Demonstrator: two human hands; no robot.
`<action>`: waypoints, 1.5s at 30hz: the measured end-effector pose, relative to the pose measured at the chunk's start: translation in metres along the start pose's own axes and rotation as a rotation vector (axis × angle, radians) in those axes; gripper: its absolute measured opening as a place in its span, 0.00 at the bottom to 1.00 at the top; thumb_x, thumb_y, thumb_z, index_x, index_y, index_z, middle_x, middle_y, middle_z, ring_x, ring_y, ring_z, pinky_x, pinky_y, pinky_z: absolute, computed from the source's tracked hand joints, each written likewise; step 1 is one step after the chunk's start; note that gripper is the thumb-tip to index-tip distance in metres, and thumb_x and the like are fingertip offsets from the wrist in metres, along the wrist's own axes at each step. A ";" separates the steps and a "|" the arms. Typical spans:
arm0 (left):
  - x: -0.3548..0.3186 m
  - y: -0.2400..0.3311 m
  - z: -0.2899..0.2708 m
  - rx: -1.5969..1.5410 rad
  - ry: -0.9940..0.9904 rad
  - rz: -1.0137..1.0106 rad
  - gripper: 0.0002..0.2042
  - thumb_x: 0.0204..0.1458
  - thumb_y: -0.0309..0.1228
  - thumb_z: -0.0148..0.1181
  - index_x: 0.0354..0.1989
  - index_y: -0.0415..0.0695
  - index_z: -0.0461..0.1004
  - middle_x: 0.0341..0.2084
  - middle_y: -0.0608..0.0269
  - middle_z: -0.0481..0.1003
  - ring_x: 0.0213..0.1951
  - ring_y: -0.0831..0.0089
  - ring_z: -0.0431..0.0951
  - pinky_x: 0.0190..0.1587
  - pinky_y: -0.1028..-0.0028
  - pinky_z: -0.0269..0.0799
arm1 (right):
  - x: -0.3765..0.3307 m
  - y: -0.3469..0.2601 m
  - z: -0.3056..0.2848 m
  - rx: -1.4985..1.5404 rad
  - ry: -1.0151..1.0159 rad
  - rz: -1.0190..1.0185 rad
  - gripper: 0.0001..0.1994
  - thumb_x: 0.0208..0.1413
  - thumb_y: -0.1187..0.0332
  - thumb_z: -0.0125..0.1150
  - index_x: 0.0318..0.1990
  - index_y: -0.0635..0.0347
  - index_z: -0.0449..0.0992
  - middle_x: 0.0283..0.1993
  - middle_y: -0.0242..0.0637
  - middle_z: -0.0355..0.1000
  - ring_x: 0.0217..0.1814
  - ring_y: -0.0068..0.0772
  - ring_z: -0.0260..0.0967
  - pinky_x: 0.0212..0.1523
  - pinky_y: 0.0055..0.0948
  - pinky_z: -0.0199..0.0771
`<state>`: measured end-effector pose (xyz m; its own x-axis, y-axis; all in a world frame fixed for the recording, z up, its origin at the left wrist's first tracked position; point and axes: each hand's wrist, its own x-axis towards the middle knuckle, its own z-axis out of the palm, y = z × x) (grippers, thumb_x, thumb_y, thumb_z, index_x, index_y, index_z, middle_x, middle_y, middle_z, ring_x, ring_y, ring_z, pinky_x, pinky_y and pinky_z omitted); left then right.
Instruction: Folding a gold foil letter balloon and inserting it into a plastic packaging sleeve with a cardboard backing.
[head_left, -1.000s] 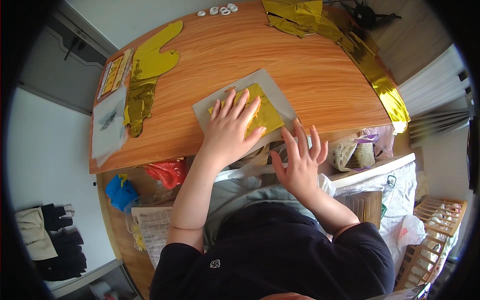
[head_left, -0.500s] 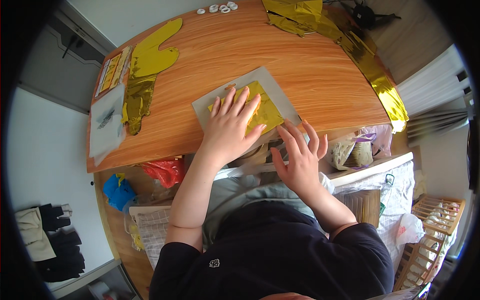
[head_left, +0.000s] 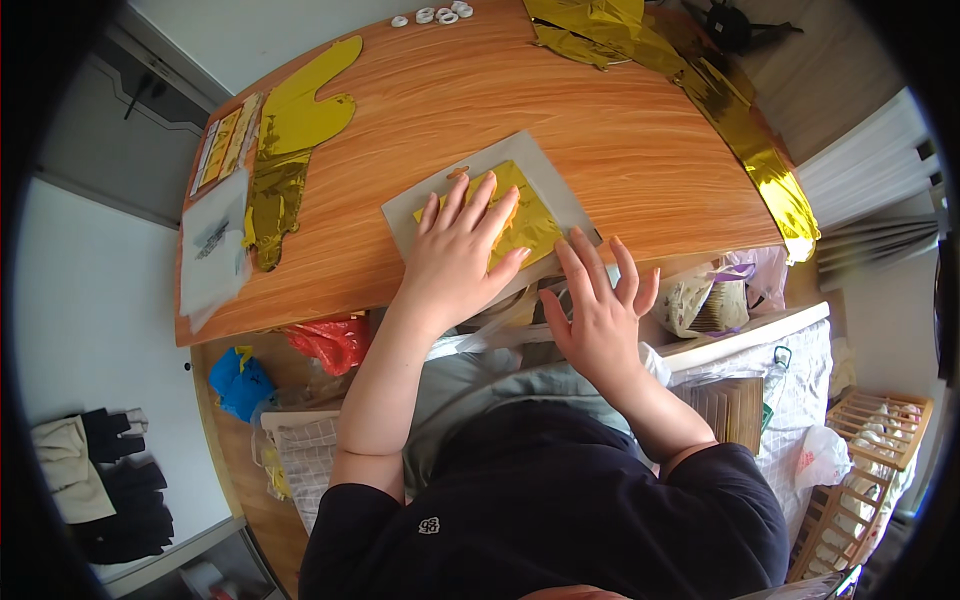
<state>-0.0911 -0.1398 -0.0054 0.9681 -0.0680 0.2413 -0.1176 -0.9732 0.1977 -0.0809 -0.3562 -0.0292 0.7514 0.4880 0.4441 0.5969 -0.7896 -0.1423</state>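
A folded gold foil piece (head_left: 530,225) lies on a grey card (head_left: 545,160) with a hang hole, near the front edge of the table. My left hand (head_left: 455,245) rests flat across the foil and card, fingers stretched out. An orange bit shows beside its fingertips on the foil. By the card's right corner is my right hand (head_left: 600,310), its fingers spread; nothing shows in its grasp. I cannot tell whether its fingertips touch the card. Something clear and filmy, smeared in the picture, hangs between my hands below the table edge.
A flat gold foil balloon (head_left: 310,100) lies at the table's left, beside a clear plastic bag (head_left: 215,245) and a printed packet (head_left: 225,140). More gold foil (head_left: 740,135) runs down the right edge. Several white rings (head_left: 445,16) sit at the back. A red bag (head_left: 330,343) is below the table.
My right hand has shifted very slightly up, its fingers a little more raised. The left hand, card and foil stay practically in place.
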 end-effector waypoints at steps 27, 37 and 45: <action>-0.003 -0.051 -0.019 -1.054 0.083 -0.059 0.32 0.67 0.46 0.53 0.76 0.46 0.58 0.77 0.49 0.55 0.79 0.54 0.50 0.79 0.50 0.37 | 0.053 0.004 -0.011 0.493 -0.219 -0.007 0.18 0.67 0.59 0.61 0.62 0.48 0.81 0.61 0.28 0.80 0.76 0.44 0.59 0.78 0.56 0.26; -0.145 -0.053 -0.018 -1.406 0.494 -0.117 0.17 0.68 0.39 0.52 0.36 0.38 0.80 0.29 0.62 0.72 0.34 0.73 0.70 0.38 0.73 0.63 | 0.057 -0.013 -0.024 0.466 -0.002 -0.249 0.14 0.52 0.69 0.74 0.47 0.50 0.85 0.52 0.29 0.82 0.70 0.46 0.66 0.70 0.48 0.55; -0.151 -0.008 0.007 -1.303 0.045 -0.514 0.27 0.74 0.47 0.44 0.37 0.37 0.83 0.22 0.74 0.64 0.28 0.82 0.62 0.32 0.76 0.57 | 0.023 -0.069 -0.018 0.427 -0.067 -0.504 0.10 0.45 0.66 0.78 0.37 0.39 0.88 0.55 0.18 0.77 0.70 0.45 0.61 0.68 0.51 0.54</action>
<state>-0.2351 -0.1233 -0.0503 0.9601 0.2606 -0.1017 0.1010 0.0163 0.9948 -0.1102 -0.2975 0.0069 0.3584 0.7921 0.4941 0.9287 -0.2485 -0.2752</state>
